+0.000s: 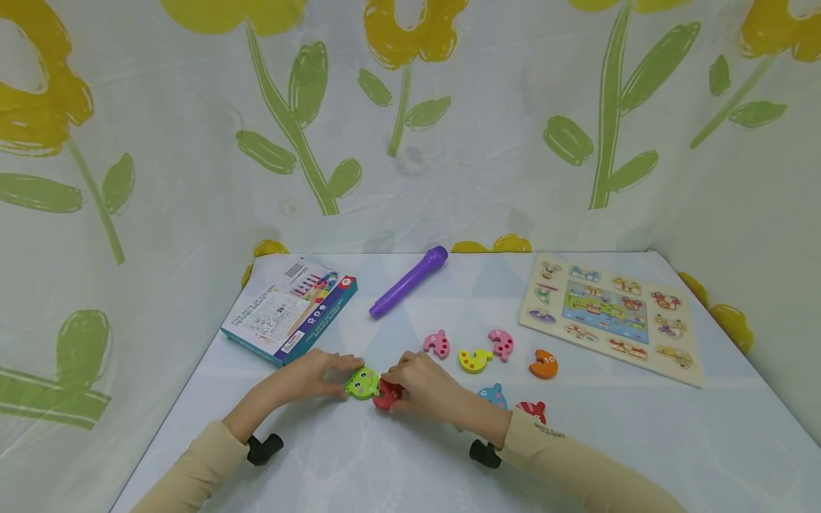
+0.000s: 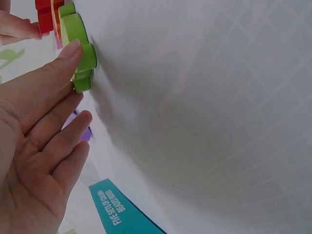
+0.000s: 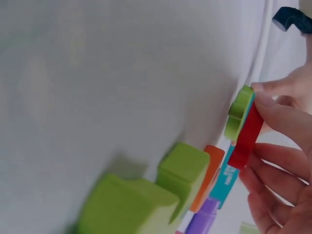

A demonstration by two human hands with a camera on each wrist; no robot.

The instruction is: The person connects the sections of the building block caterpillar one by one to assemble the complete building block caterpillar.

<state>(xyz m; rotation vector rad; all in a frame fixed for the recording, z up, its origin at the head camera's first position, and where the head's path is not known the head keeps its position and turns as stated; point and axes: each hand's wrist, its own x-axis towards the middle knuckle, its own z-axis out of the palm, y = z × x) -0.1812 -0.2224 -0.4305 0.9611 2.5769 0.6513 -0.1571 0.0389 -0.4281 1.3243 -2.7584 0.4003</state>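
My left hand [image 1: 317, 375] pinches a light green puzzle piece with a smiling face [image 1: 362, 383] between thumb and fingertips, on the white table. My right hand [image 1: 425, 385] grips a red curved puzzle piece [image 1: 386, 394] by its edges, right beside the green one. In the right wrist view the red piece [image 3: 247, 138] appears raised off the table and close against the green face piece [image 3: 239, 113]; whether they interlock I cannot tell. The left wrist view shows my thumb on the near side of the green piece [image 2: 87, 57].
Right of my hands lie pink [image 1: 436, 344], yellow [image 1: 473, 361], orange [image 1: 544, 364], blue [image 1: 494, 395] and red striped [image 1: 532, 410] pieces. A flat box [image 1: 288, 311] lies back left, a purple stick [image 1: 408, 283] behind, and a wooden picture board [image 1: 667, 360] back right.
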